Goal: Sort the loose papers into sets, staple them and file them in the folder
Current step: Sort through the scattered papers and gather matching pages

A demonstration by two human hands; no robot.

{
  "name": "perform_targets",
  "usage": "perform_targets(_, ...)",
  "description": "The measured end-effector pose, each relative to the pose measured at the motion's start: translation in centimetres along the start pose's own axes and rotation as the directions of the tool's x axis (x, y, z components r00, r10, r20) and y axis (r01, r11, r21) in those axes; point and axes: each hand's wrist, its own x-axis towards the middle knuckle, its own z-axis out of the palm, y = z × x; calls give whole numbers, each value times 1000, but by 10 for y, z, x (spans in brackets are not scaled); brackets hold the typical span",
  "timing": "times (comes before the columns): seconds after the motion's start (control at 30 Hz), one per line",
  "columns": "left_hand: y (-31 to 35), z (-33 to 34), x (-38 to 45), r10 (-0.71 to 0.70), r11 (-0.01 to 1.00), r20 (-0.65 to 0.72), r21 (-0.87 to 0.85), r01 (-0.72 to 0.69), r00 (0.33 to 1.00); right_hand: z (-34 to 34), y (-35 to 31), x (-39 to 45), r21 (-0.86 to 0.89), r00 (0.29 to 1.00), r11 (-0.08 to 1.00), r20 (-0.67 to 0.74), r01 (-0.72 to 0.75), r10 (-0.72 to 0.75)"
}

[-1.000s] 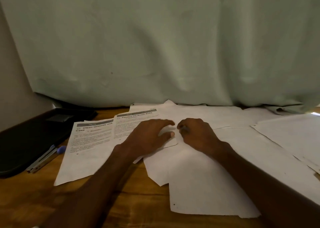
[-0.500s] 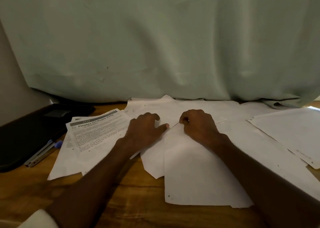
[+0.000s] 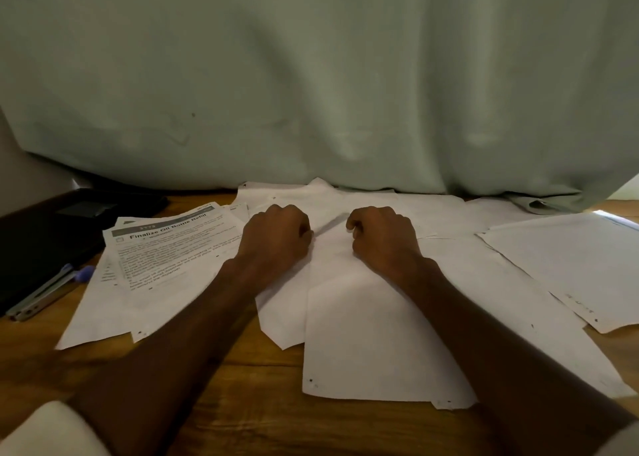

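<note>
Loose white papers cover the wooden table [image 3: 242,397]. A printed sheet headed "Finalize Oil Bottle Refill" [image 3: 173,251] lies on top of the left pile. In the middle lies a blank sheet [image 3: 363,334], face down, its top edge lifted a little between my hands. My left hand [image 3: 276,241] has its fingers curled at that edge's left end and seems to grip it. Just to the right, my right hand [image 3: 380,241] pinches the same edge. A black folder [image 3: 41,244] lies closed at the far left.
A slim grey tool with a blue tip [image 3: 45,293] lies beside the folder. Another stack of blank sheets [image 3: 570,269] sits at the right. A pale green curtain [image 3: 311,75] hangs down to the table's back edge, over the far papers.
My left hand slid the printed "Finalize" sheet left onto the other printed sheet, then came back to the blank sheet and curled its fingers. My right hand stayed at the sheet's top edge.
</note>
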Motion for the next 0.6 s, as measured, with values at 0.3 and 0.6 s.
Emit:
perform_targets(0.3, 1, -62, 11, -196, 439, -234, -889, -128, 952, -12, -4, 6, 801, 932, 577, -68, -161, 355)
perform_targets(0.6, -19, -62, 7, 5, -420, 297, -866, 272, 955, -24, -13, 7, 902, 931, -232, 353, -364, -89)
